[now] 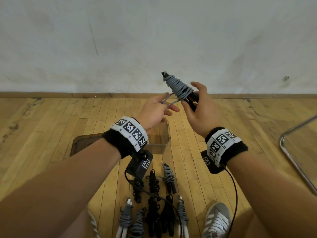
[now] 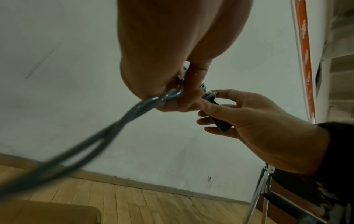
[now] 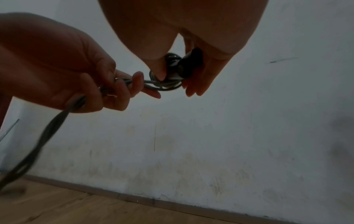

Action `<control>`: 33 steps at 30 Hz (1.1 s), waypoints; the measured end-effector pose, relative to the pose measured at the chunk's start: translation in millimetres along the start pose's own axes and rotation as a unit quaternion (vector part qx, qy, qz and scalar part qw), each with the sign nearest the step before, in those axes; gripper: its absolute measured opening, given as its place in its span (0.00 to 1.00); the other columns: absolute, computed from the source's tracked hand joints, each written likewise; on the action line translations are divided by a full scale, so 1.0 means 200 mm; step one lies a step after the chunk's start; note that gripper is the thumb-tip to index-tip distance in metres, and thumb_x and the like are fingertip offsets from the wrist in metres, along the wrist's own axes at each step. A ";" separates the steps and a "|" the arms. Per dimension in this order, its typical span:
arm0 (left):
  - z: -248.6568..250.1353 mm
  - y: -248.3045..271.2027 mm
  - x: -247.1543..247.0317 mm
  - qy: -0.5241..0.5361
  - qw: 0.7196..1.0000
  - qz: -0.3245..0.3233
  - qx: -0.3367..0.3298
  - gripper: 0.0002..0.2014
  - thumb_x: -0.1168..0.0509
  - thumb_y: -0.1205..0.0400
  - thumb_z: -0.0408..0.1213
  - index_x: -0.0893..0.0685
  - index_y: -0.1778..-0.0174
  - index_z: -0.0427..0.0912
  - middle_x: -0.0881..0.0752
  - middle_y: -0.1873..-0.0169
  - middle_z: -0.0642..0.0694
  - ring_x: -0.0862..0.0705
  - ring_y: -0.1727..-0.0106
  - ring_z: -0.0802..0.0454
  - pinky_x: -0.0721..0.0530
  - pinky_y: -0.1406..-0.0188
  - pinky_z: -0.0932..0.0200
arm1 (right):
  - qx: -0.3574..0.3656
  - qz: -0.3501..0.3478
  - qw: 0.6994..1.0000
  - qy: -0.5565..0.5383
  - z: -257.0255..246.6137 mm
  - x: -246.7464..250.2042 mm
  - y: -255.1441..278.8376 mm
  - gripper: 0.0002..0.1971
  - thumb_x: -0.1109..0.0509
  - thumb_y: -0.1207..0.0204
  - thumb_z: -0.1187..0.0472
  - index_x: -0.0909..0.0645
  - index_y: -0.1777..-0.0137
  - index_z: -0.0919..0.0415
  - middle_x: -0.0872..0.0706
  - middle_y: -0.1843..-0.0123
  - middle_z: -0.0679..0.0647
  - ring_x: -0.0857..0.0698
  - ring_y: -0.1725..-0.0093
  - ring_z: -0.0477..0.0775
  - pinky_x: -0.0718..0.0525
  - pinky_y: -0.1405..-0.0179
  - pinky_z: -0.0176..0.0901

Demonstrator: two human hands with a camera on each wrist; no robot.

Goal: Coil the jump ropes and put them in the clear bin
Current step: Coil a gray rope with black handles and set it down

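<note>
Coiled grey and black jump ropes (image 1: 169, 178) lie in rows on the wooden plank floor (image 1: 51, 121) by a grey striped sneaker (image 1: 217, 219); a metal chair leg (image 1: 291, 160) stands at right. No writing is legible. The clear plastic bin (image 1: 165, 134), partly hidden behind the left forearm, shows nothing inside. The right hand (image 1: 201, 110) grips the black handles of a grey cord-wound jump rope (image 1: 179, 87) above the bin; the left hand (image 1: 154, 111) pinches its loose end.

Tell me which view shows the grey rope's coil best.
Head view: the grey rope shows its full coil around the black handles. Left wrist view shows only blurred loose strands; right wrist view shows a few dark turns between fingers.
</note>
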State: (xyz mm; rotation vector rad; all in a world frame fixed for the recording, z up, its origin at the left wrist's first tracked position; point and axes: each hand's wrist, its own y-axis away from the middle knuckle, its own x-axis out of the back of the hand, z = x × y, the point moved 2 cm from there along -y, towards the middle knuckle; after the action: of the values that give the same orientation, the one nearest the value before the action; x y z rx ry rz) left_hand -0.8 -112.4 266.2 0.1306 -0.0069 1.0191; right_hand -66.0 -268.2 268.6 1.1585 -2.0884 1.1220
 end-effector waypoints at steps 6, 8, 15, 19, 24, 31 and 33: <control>0.01 0.04 -0.03 0.002 1.000 -0.017 0.006 0.29 0.45 0.23 0.15 0.18 0.26 0.36 0.07 0.55 0.44 0.12 0.71 0.54 0.27 0.79 0.68 | -0.030 0.005 0.998 0.056 0.01 -0.02 -0.02 0.30 0.30 0.16 0.52 0.33 0.16 0.56 0.19 0.30 0.55 0.17 0.35 0.53 0.28 0.48 0.36; 0.01 0.04 -0.02 0.029 0.999 -0.006 0.023 0.28 0.46 0.23 0.16 0.20 0.27 0.33 0.06 0.54 0.41 0.10 0.68 0.50 0.30 0.79 0.65 | -0.023 0.004 0.999 0.044 0.01 -0.03 -0.02 0.28 0.29 0.17 0.54 0.31 0.19 0.55 0.18 0.32 0.54 0.17 0.37 0.53 0.27 0.49 0.37; 0.00 0.02 0.01 0.035 0.999 0.025 0.010 0.13 0.30 0.16 0.52 0.07 0.47 0.46 0.05 0.56 0.46 0.13 0.63 0.54 0.29 0.70 0.58 | -0.009 -0.017 1.000 -0.019 -0.03 -0.04 0.00 0.26 0.26 0.20 0.58 0.35 0.28 0.55 0.13 0.54 0.48 0.12 0.61 0.53 0.11 0.64 0.53; -0.01 0.01 0.01 0.026 0.998 0.050 0.003 0.19 0.29 0.18 0.60 0.06 0.48 0.48 0.06 0.61 0.48 0.14 0.68 0.58 0.24 0.72 0.67 | -0.002 -0.030 0.999 -0.030 -0.03 -0.05 0.00 0.26 0.25 0.21 0.60 0.36 0.30 0.54 0.15 0.62 0.46 0.15 0.68 0.49 0.14 0.71 0.49; -0.02 0.00 0.01 0.031 0.996 0.083 0.017 0.26 0.29 0.22 0.66 0.06 0.51 0.44 0.09 0.67 0.49 0.17 0.72 0.59 0.25 0.78 0.73 | 0.039 -0.083 0.991 -0.101 -0.04 -0.10 0.03 0.27 0.30 0.20 0.64 0.42 0.31 0.47 0.17 0.59 0.50 0.16 0.69 0.53 0.13 0.70 0.59; -0.01 -0.01 0.05 0.049 0.996 0.067 0.026 0.21 0.30 0.18 0.61 0.09 0.53 0.45 0.10 0.67 0.49 0.18 0.70 0.59 0.25 0.74 0.69 | -0.089 -0.161 0.926 -0.331 -0.07 -0.06 0.03 0.29 0.34 0.13 0.59 0.42 0.18 0.42 0.10 0.49 0.63 0.10 0.59 0.61 0.07 0.53 0.54; 0.00 0.00 0.04 0.055 0.996 0.062 0.012 0.19 0.32 0.16 0.58 0.10 0.54 0.45 0.11 0.66 0.47 0.17 0.69 0.58 0.24 0.76 0.71 | -0.132 -0.185 0.901 -0.370 -0.07 -0.05 0.02 0.25 0.36 0.11 0.59 0.38 0.17 0.49 0.09 0.48 0.64 0.09 0.57 0.59 0.08 0.50 0.55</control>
State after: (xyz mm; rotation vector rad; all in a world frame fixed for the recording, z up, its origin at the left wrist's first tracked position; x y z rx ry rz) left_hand 4.2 -105.0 266.3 0.0974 0.0982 1.1500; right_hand -64.2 -250.2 267.3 1.9359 -2.2773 0.2000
